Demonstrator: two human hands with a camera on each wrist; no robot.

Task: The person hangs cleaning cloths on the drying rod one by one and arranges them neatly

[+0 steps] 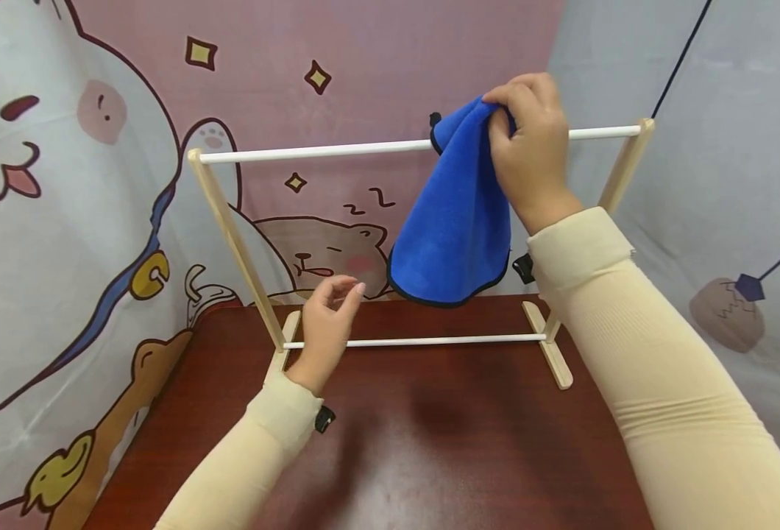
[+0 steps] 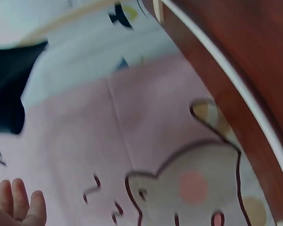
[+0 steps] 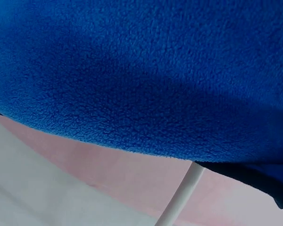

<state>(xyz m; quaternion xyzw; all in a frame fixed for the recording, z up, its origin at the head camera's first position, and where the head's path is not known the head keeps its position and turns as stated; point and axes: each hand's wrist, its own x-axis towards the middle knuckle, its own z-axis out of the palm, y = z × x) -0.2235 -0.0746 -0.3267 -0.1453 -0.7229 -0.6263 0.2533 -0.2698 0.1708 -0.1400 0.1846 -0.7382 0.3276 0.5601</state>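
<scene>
My right hand pinches the top of a blue cloth with black edging. The cloth hangs in loose folds at the white top rail of a wooden rack, with a short flap draped to its left. Plush blue fabric fills most of the right wrist view. Lower down and to the left, my left hand holds nothing, its fingers loosely bent, in front of the rack. Its fingers show at the bottom left of the left wrist view, below a dark corner of the cloth.
The rack has pale wooden posts, a white lower rail and flat feet standing on a dark red-brown table. Behind it hangs a pink and white cartoon-printed backdrop.
</scene>
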